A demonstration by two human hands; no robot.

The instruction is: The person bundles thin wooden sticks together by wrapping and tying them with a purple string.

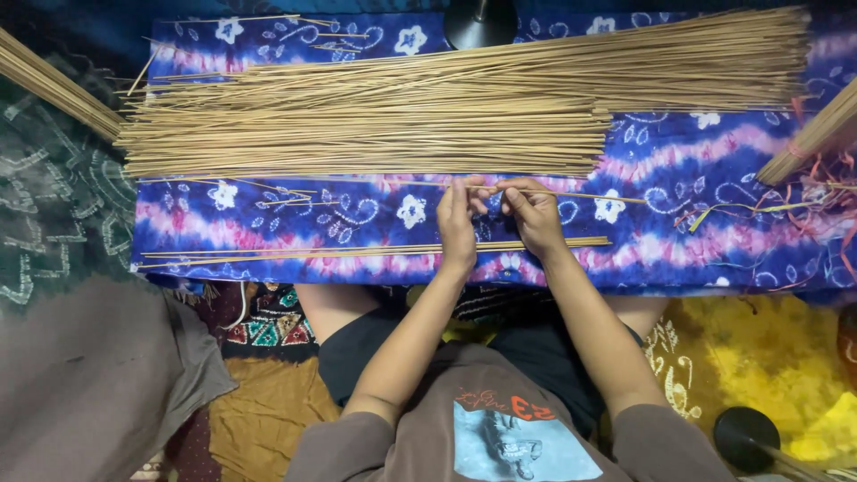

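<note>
- 2 hands: left hand (458,219) + right hand (533,212), fingertips pinched shut on 1 thin stick (589,195), which juts right of the grip.
- 1 big stick pile (375,125) just beyond the grip; too many to count.
- Small stick row (357,251) under the wrists, on blue patterned cloth (678,241).

Soft, even light falls brightest on the blue patterned cloth (268,223), corners dim into shadow, focus stays sharp, and edges bow slightly.

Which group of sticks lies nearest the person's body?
The small row of sticks along the cloth's near edge, under the wrists; the big pile lies beyond the hands.
</note>
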